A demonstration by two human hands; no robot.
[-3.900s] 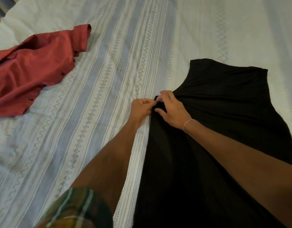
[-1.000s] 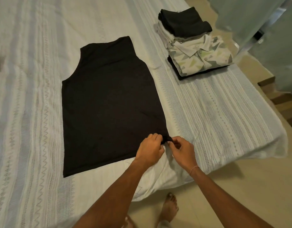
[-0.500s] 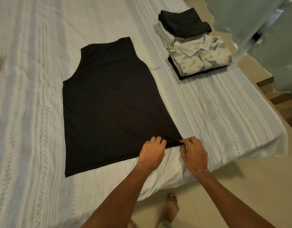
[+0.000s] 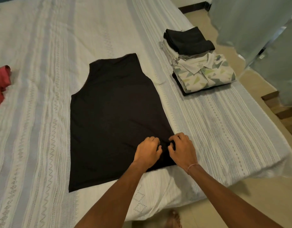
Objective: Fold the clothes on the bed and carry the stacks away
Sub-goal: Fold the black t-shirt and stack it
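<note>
On the woven striped bedsheet (image 4: 224, 129), both hands, left (image 4: 148, 153) and right (image 4: 183, 149), pinched with curled fingers the smooth, flat black sleeveless top (image 4: 112, 112) at its hem corner.

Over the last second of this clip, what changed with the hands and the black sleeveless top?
Both hands moved from the hem's corner further onto the black sleeveless top. The left hand and right hand now rest on it with fingers curled, bunching fabric near the hem. The top lies spread flat as before; the stack of folded clothes and red garment are unmoved.
</note>
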